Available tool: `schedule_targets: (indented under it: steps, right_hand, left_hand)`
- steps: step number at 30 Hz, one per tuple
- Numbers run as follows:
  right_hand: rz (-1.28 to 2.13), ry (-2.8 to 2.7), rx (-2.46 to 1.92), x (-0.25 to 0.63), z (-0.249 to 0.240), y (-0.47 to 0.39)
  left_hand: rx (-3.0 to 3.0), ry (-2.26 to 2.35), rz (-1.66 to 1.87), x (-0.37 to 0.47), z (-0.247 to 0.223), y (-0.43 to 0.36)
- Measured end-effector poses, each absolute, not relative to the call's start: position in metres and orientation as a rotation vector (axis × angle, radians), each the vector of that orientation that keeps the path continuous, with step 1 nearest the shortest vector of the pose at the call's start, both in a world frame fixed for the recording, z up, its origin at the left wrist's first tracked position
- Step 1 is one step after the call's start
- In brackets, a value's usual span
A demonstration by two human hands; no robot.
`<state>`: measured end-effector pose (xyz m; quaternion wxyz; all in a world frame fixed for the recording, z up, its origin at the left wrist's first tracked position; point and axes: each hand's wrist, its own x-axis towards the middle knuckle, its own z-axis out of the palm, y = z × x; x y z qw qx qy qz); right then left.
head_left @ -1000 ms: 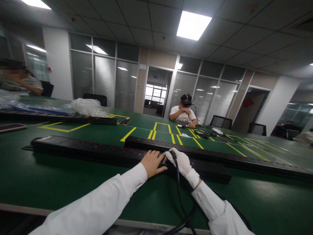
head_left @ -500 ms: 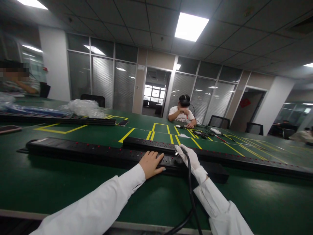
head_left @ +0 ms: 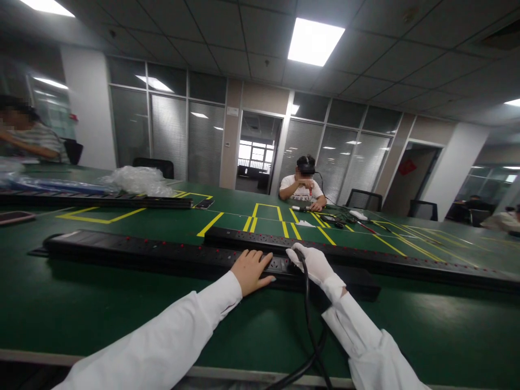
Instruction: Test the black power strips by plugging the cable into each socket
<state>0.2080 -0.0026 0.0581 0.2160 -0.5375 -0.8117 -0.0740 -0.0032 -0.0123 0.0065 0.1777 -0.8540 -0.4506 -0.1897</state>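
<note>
A long black power strip point(head_left: 142, 250) with a row of sockets and small red parts lies across the table in front of me. My left hand point(head_left: 251, 272), bare, rests on its top with the fingers stretched out and holds nothing. Closed over the plug end of a black power cord point(head_left: 307, 309), my white-gloved right hand point(head_left: 314, 265) is low over the same strip, right of the left hand. The glove hides most of the plug, so I cannot tell whether its pins sit in a socket. From that hand the cord hangs down past the table's near edge.
Just behind lies a second black power strip point(head_left: 406, 266), reaching far right. Another black strip point(head_left: 162, 202), clear plastic wrap point(head_left: 140, 180) and a phone point(head_left: 16, 218) are at the left. Across the green table point(head_left: 142, 319) sits a person point(head_left: 303, 187) near tangled cables.
My right hand has shifted slightly left and down with the plug, whose metal pins showed before and are now hidden. The cord has swung left. My left hand stays put.
</note>
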Motion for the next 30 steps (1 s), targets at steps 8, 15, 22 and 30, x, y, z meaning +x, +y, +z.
schedule_targets:
  steps: [8, 15, 22, 30]
  right_hand:
    - [-0.155, -2.368, -1.453, 0.207, 0.066, -0.009]
    - [-0.401, -2.419, -1.543, 0.205, 0.064, -0.015]
    - [-0.661, -2.366, -1.525, 0.200, 0.054, -0.021]
    - [-0.740, -2.112, -1.515, 0.192, 0.034, -0.014]
  left_hand:
    - [-2.407, -1.280, -0.558, -0.004, 0.006, -0.012]
    - [-2.393, -1.285, -0.578, -0.004, 0.005, -0.013]
    - [-2.393, -1.291, -0.590, -0.003, 0.005, -0.013]
    - [-2.382, -1.287, -0.616, -0.002, 0.004, -0.011]
